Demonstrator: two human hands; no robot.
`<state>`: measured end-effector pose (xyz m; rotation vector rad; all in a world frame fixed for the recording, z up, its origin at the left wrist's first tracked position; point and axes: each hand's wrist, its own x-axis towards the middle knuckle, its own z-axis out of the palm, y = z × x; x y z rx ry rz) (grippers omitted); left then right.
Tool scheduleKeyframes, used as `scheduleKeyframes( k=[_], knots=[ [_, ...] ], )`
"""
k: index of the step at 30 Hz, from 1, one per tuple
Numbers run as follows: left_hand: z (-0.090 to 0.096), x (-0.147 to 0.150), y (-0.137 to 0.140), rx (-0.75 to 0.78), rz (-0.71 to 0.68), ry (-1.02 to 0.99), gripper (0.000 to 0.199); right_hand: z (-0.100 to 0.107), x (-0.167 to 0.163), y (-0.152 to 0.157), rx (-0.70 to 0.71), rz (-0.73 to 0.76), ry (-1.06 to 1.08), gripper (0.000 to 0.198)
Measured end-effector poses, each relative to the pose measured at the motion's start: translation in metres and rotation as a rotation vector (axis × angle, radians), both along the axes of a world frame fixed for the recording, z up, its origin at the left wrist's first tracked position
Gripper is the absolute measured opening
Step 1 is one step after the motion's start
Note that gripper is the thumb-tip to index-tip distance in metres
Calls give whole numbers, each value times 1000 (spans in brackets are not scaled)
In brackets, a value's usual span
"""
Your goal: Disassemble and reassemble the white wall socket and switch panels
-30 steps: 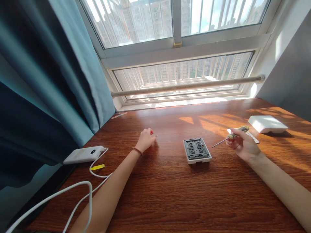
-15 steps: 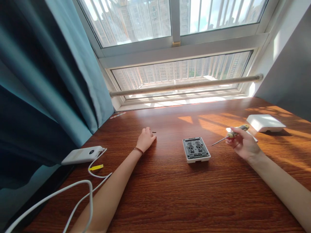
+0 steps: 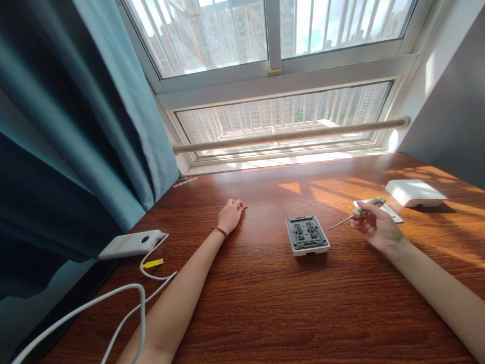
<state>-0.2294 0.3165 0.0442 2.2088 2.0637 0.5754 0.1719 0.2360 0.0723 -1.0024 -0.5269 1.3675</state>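
My right hand (image 3: 379,230) is wrapped round the handle of a screwdriver (image 3: 369,206), whose thin metal shaft points left and down. Its tip stops just off the right edge of a wall switch (image 3: 307,233), apart from it. The switch lies flat on the table, with a dark grey inner plate in a white box. Left of it, my left hand (image 3: 231,215) is low at the tabletop, fingers pinched on a small dark screw (image 3: 245,208) that pokes out past the fingertips.
A white square box (image 3: 416,192) stands at the right, with a flat white plate (image 3: 394,213) partly behind my right hand. At the left lie a white power bank (image 3: 131,243), its white cable (image 3: 142,298) and a yellow tag (image 3: 153,263). A blue curtain (image 3: 125,126) hangs beside the window.
My left hand has shifted slightly right and its fingers have closed on the screw. My right hand has barely moved with the screwdriver.
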Motion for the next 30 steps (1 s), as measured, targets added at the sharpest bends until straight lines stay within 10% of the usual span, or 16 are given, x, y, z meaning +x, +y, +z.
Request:
scheduleKeyframes(
  k=[10, 16, 20, 30],
  knots=[
    [32, 38, -34, 27, -217, -258, 13, 32, -8, -21, 288, 49, -119, 12],
    [67, 108, -80, -151, -517, -731, 11, 60, -45, -35, 586, 231, -1095, 3],
    [74, 145, -91, -403, -596, -1003, 17, 58, -72, -32, 771, 456, -1265, 5],
    [57, 171, -90, -615, -446, -1526, 29, 41, -59, -21, 425, 234, -960, 22]
  ],
)
